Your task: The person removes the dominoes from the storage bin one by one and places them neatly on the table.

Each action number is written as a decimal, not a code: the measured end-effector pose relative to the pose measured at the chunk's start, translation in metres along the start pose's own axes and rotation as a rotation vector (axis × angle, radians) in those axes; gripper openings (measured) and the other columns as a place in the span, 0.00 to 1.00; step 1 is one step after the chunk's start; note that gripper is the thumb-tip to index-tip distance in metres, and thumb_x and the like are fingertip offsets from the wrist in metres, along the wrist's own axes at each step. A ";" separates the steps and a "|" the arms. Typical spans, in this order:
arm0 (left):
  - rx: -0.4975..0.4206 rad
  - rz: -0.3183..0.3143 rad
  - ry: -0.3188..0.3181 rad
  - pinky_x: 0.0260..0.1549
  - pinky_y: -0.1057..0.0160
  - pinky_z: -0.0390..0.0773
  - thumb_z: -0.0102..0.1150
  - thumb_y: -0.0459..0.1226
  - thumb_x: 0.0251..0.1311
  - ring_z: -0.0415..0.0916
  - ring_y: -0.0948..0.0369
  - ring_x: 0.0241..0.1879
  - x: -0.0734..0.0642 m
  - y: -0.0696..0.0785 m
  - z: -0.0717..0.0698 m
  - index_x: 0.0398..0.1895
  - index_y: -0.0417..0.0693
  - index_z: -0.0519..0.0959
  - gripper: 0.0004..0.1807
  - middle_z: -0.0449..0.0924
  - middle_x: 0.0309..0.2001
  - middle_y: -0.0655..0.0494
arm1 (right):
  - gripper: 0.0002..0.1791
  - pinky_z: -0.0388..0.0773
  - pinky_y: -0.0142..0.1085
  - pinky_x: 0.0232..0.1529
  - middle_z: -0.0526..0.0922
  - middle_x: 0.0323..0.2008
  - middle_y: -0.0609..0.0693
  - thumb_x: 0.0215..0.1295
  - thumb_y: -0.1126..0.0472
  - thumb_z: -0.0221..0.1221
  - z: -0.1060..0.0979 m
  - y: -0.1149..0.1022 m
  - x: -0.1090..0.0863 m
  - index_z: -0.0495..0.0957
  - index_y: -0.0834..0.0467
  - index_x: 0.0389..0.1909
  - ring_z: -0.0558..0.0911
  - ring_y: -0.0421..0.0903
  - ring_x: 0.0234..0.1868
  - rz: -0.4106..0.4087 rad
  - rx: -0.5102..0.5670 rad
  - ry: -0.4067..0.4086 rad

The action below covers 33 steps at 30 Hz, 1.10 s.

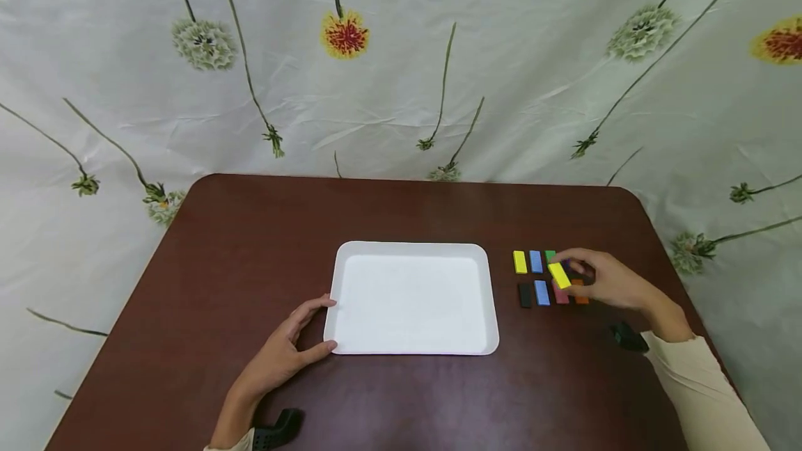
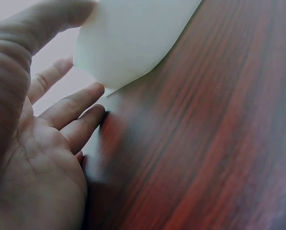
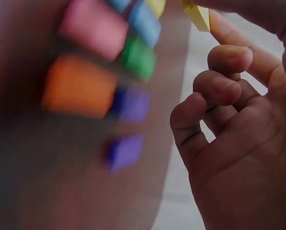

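Yellow block (image 1: 560, 275) (flat, oblong) pinched by right hand (image 1: 610, 282).

Left hand (image 1: 285, 350) relaxed; right hand (image 1: 610, 280) pinching.

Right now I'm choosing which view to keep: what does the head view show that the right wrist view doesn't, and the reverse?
Only the head view shows the white tray, the left hand at its edge, and the table. Only the right wrist view shows two purple blocks and the curled fingers close up. Both show the right hand pinching a yellow block above the other blocks.
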<state>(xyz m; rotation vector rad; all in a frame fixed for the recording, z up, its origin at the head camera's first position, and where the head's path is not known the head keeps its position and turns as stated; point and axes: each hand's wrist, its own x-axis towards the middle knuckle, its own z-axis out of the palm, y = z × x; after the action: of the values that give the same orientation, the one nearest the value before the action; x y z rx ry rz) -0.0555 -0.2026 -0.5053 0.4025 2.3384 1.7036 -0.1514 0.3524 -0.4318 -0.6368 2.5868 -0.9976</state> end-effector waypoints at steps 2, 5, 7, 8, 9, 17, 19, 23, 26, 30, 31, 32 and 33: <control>-0.001 0.001 0.003 0.63 0.83 0.54 0.70 0.39 0.61 0.52 0.79 0.72 0.000 0.000 0.000 0.70 0.55 0.67 0.34 0.61 0.74 0.49 | 0.23 0.62 0.34 0.28 0.63 0.29 0.49 0.59 0.67 0.70 -0.004 0.013 -0.016 0.77 0.60 0.56 0.64 0.43 0.30 0.035 -0.020 0.018; -0.004 0.000 0.004 0.63 0.83 0.54 0.70 0.39 0.61 0.53 0.79 0.72 0.001 0.000 0.001 0.70 0.55 0.67 0.34 0.61 0.75 0.50 | 0.23 0.61 0.34 0.28 0.62 0.28 0.47 0.60 0.66 0.69 -0.005 0.030 -0.035 0.76 0.59 0.55 0.63 0.40 0.30 0.067 -0.038 0.050; -0.008 0.001 0.004 0.63 0.83 0.54 0.70 0.39 0.60 0.53 0.78 0.72 0.003 -0.001 0.001 0.70 0.55 0.67 0.35 0.61 0.74 0.50 | 0.22 0.61 0.34 0.26 0.62 0.28 0.46 0.60 0.66 0.69 -0.005 0.041 -0.043 0.76 0.61 0.55 0.63 0.39 0.29 0.072 -0.037 0.067; -0.009 0.002 0.004 0.63 0.83 0.54 0.70 0.39 0.60 0.53 0.78 0.72 0.003 -0.001 0.002 0.69 0.54 0.67 0.35 0.61 0.74 0.50 | 0.22 0.60 0.34 0.26 0.62 0.28 0.46 0.60 0.67 0.69 -0.005 0.045 -0.046 0.76 0.61 0.55 0.62 0.39 0.28 0.074 -0.035 0.074; -0.011 0.002 0.004 0.63 0.83 0.54 0.70 0.39 0.60 0.53 0.78 0.72 0.004 -0.002 0.002 0.69 0.54 0.67 0.35 0.62 0.74 0.50 | 0.22 0.60 0.35 0.26 0.62 0.28 0.46 0.60 0.67 0.69 -0.005 0.049 -0.048 0.76 0.62 0.55 0.62 0.39 0.27 0.077 -0.030 0.078; -0.017 -0.007 0.006 0.62 0.83 0.55 0.71 0.39 0.60 0.54 0.79 0.71 0.004 -0.003 0.002 0.70 0.53 0.67 0.35 0.62 0.74 0.49 | 0.22 0.60 0.34 0.28 0.61 0.27 0.48 0.62 0.68 0.67 0.001 0.070 -0.053 0.75 0.65 0.56 0.62 0.39 0.25 0.106 0.024 0.089; -0.017 -0.008 0.009 0.62 0.83 0.55 0.71 0.39 0.60 0.55 0.79 0.71 0.005 -0.003 0.002 0.69 0.53 0.67 0.35 0.62 0.74 0.49 | 0.22 0.60 0.34 0.28 0.61 0.26 0.49 0.62 0.68 0.67 0.002 0.072 -0.052 0.75 0.66 0.56 0.62 0.40 0.26 0.094 0.032 0.091; -0.018 -0.015 0.014 0.62 0.83 0.55 0.71 0.39 0.60 0.55 0.79 0.71 0.007 -0.005 0.003 0.69 0.54 0.67 0.35 0.62 0.74 0.49 | 0.22 0.60 0.34 0.28 0.61 0.26 0.49 0.62 0.69 0.67 0.001 0.074 -0.049 0.74 0.66 0.56 0.62 0.40 0.26 0.083 0.046 0.090; -0.012 -0.022 0.017 0.62 0.83 0.55 0.71 0.40 0.60 0.55 0.79 0.71 0.009 -0.005 0.003 0.69 0.55 0.67 0.35 0.62 0.73 0.50 | 0.22 0.61 0.34 0.28 0.61 0.26 0.49 0.62 0.68 0.67 0.000 0.076 -0.047 0.74 0.67 0.56 0.63 0.40 0.27 0.082 0.050 0.085; -0.007 -0.031 0.019 0.62 0.82 0.55 0.71 0.40 0.59 0.55 0.79 0.71 0.011 -0.005 0.003 0.69 0.56 0.68 0.35 0.62 0.74 0.51 | 0.23 0.60 0.34 0.27 0.62 0.27 0.49 0.61 0.68 0.68 0.001 0.077 -0.046 0.74 0.67 0.56 0.62 0.40 0.26 0.100 0.054 0.090; -0.007 -0.032 0.018 0.62 0.82 0.55 0.71 0.41 0.59 0.55 0.79 0.71 0.011 -0.004 0.002 0.69 0.56 0.67 0.35 0.62 0.74 0.51 | 0.23 0.60 0.34 0.27 0.62 0.27 0.49 0.61 0.67 0.68 0.001 0.078 -0.046 0.74 0.67 0.56 0.62 0.40 0.26 0.103 0.052 0.093; -0.009 -0.033 0.017 0.62 0.82 0.55 0.71 0.41 0.60 0.55 0.79 0.71 0.012 -0.004 0.002 0.69 0.55 0.67 0.35 0.62 0.74 0.51 | 0.23 0.60 0.34 0.27 0.62 0.27 0.49 0.61 0.67 0.68 0.001 0.078 -0.045 0.74 0.67 0.56 0.62 0.40 0.26 0.103 0.050 0.095; -0.011 -0.032 0.016 0.62 0.82 0.55 0.71 0.40 0.60 0.55 0.79 0.71 0.012 -0.004 0.002 0.69 0.55 0.68 0.35 0.62 0.74 0.51 | 0.23 0.60 0.35 0.27 0.62 0.27 0.49 0.61 0.67 0.68 0.001 0.079 -0.046 0.75 0.66 0.56 0.62 0.40 0.25 0.108 0.053 0.102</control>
<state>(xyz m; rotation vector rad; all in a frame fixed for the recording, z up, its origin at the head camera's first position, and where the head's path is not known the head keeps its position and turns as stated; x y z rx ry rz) -0.0662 -0.1980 -0.5103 0.3486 2.3336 1.7104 -0.1347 0.4267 -0.4819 -0.4384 2.6401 -1.0857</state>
